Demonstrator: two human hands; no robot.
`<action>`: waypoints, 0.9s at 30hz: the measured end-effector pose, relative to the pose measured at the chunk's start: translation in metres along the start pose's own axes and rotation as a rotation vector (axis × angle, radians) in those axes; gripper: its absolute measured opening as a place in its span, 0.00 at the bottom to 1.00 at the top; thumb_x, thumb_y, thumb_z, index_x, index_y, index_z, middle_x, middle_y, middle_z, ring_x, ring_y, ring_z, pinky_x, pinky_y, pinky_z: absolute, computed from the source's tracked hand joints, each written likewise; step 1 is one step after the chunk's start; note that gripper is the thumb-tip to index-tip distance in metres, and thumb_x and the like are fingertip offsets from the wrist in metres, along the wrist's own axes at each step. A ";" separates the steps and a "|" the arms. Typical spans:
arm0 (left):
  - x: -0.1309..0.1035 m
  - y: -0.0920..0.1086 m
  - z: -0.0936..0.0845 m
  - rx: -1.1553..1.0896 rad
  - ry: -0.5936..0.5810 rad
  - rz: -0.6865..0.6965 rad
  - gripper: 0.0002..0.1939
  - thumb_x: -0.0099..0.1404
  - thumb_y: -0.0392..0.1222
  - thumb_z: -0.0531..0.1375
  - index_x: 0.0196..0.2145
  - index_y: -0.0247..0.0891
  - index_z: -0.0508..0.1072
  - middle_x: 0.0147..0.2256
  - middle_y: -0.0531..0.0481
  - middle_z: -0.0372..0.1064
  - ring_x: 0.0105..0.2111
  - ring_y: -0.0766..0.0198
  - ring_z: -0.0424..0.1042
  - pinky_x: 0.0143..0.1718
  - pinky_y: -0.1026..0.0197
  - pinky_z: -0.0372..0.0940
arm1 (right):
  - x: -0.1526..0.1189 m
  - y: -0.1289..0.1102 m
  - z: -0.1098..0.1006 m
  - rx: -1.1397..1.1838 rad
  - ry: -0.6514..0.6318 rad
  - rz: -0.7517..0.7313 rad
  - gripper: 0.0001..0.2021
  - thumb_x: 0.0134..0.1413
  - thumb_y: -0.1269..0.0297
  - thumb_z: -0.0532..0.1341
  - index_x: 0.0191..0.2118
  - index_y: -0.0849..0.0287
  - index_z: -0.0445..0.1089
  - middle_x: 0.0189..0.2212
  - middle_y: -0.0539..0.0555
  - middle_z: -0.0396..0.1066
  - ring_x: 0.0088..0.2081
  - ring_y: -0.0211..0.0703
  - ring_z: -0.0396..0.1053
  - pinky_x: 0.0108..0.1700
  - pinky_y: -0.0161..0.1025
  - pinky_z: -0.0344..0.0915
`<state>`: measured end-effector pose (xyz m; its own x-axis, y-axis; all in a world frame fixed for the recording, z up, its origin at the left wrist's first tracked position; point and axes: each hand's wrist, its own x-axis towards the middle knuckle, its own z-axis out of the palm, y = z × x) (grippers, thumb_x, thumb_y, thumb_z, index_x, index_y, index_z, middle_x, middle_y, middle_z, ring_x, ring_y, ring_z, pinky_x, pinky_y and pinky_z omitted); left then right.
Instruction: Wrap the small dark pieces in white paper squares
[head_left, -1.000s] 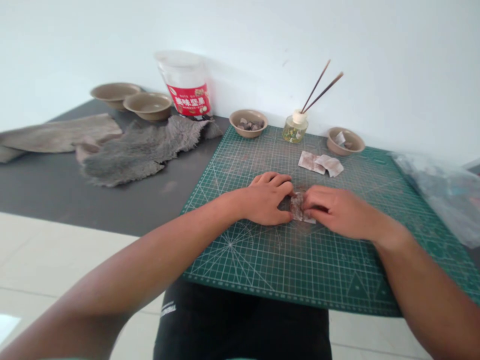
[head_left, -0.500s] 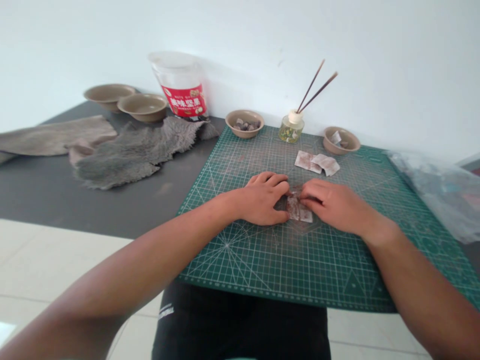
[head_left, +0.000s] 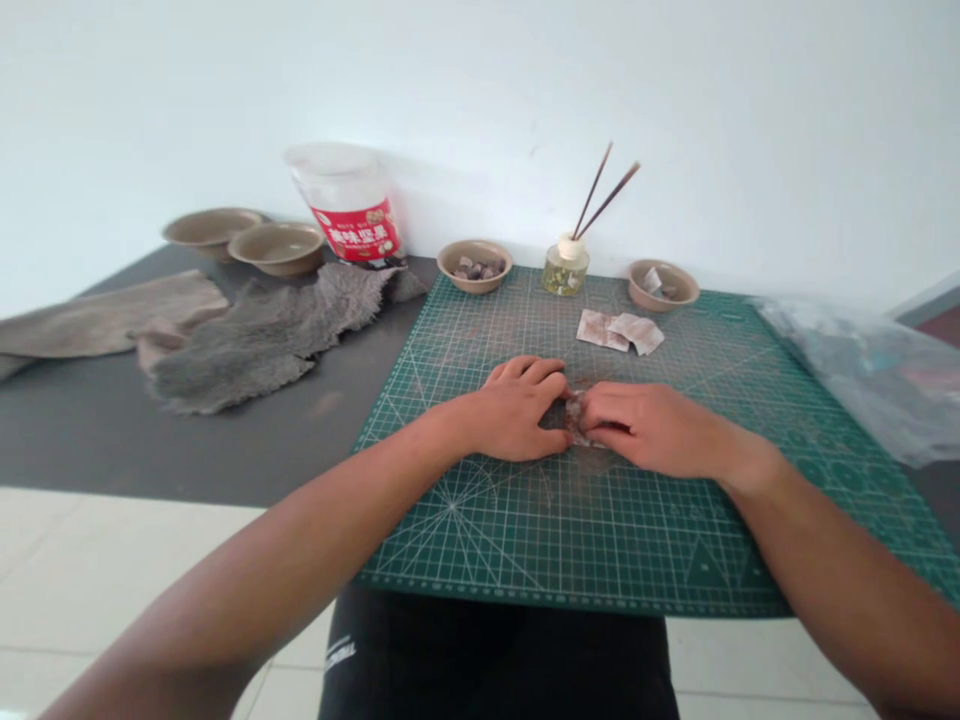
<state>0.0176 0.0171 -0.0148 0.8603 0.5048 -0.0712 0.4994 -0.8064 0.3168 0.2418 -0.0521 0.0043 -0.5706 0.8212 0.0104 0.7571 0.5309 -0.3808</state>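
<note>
Under both hands, on the green cutting mat (head_left: 525, 535), lies a small whitish piece with brown stains (head_left: 576, 438), looking like paper or thin cloth. My left hand (head_left: 521, 410) rests on the mat, thumb and fingers apart, its tips at the piece's left edge. Bunched fingers of my right hand (head_left: 649, 425) press on the piece from the right and cover much of it. What they pinch, if anything, is hidden. Brown crumbs or dust surround the piece. Just beyond, two similar stained pieces (head_left: 602, 331) overlap on the mat.
Along the wall stand a bowl of dark bits (head_left: 475, 285), a reed diffuser (head_left: 564, 275) and a bowl with whitish scraps (head_left: 662, 302). Left are two bowls (head_left: 277, 262), a red-labelled plastic tub (head_left: 349, 210) and grey furry hide (head_left: 240, 350). A clear plastic bag (head_left: 870, 370) lies right.
My right hand has moved slightly left, closer to my left hand, and covers more of the stained piece. My left hand stays at its edge. The camera view has tilted slightly.
</note>
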 end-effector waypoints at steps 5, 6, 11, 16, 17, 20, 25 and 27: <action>0.000 0.001 -0.001 0.000 0.002 -0.005 0.27 0.65 0.58 0.57 0.56 0.43 0.64 0.69 0.43 0.46 0.68 0.43 0.43 0.65 0.38 0.46 | 0.001 0.005 0.000 -0.124 0.124 0.109 0.07 0.64 0.68 0.56 0.39 0.56 0.72 0.40 0.53 0.73 0.41 0.45 0.71 0.42 0.40 0.62; 0.000 0.001 -0.001 -0.002 0.001 -0.006 0.27 0.65 0.58 0.57 0.57 0.43 0.64 0.69 0.43 0.45 0.68 0.43 0.43 0.65 0.38 0.46 | 0.001 0.006 -0.001 -0.123 0.100 0.089 0.07 0.64 0.69 0.56 0.38 0.56 0.72 0.39 0.53 0.73 0.41 0.45 0.71 0.42 0.40 0.62; 0.000 0.001 -0.002 -0.004 0.003 0.007 0.27 0.65 0.58 0.58 0.57 0.44 0.63 0.69 0.44 0.46 0.68 0.45 0.43 0.65 0.40 0.47 | 0.002 0.005 0.000 -0.058 0.053 0.012 0.08 0.66 0.67 0.55 0.40 0.55 0.72 0.41 0.53 0.73 0.41 0.44 0.71 0.43 0.40 0.63; -0.001 0.001 -0.002 -0.004 0.004 -0.006 0.27 0.65 0.58 0.58 0.57 0.44 0.64 0.69 0.43 0.46 0.68 0.43 0.44 0.65 0.39 0.47 | -0.001 0.004 -0.004 -0.075 0.038 0.059 0.06 0.63 0.68 0.57 0.37 0.56 0.71 0.36 0.52 0.72 0.39 0.44 0.70 0.41 0.39 0.62; -0.001 0.001 -0.002 -0.008 0.005 0.000 0.27 0.65 0.58 0.58 0.57 0.44 0.64 0.69 0.43 0.46 0.68 0.43 0.44 0.65 0.39 0.48 | -0.001 0.004 -0.005 -0.051 -0.006 0.021 0.06 0.63 0.68 0.57 0.37 0.56 0.71 0.37 0.51 0.72 0.38 0.43 0.70 0.41 0.39 0.62; -0.001 0.001 -0.001 -0.009 0.015 0.009 0.27 0.65 0.58 0.58 0.57 0.44 0.64 0.68 0.44 0.47 0.68 0.44 0.45 0.65 0.39 0.48 | -0.002 0.004 -0.004 -0.064 0.011 0.026 0.07 0.65 0.67 0.56 0.38 0.55 0.71 0.39 0.52 0.72 0.39 0.43 0.70 0.41 0.39 0.62; -0.001 0.001 -0.002 -0.011 0.006 -0.012 0.27 0.65 0.58 0.58 0.57 0.45 0.64 0.69 0.44 0.46 0.68 0.44 0.44 0.65 0.39 0.47 | -0.002 0.005 -0.005 -0.087 0.035 0.083 0.06 0.63 0.67 0.58 0.35 0.56 0.71 0.35 0.52 0.71 0.37 0.44 0.69 0.40 0.40 0.62; 0.000 0.001 -0.001 -0.016 0.005 -0.001 0.27 0.65 0.59 0.58 0.57 0.44 0.65 0.69 0.44 0.47 0.68 0.44 0.44 0.65 0.40 0.47 | -0.001 0.003 -0.005 -0.009 -0.038 0.006 0.06 0.63 0.67 0.57 0.37 0.55 0.71 0.36 0.51 0.72 0.37 0.43 0.70 0.40 0.39 0.62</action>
<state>0.0175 0.0165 -0.0132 0.8590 0.5075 -0.0669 0.4989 -0.8006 0.3319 0.2456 -0.0504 0.0075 -0.5776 0.8159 -0.0271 0.7632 0.5279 -0.3725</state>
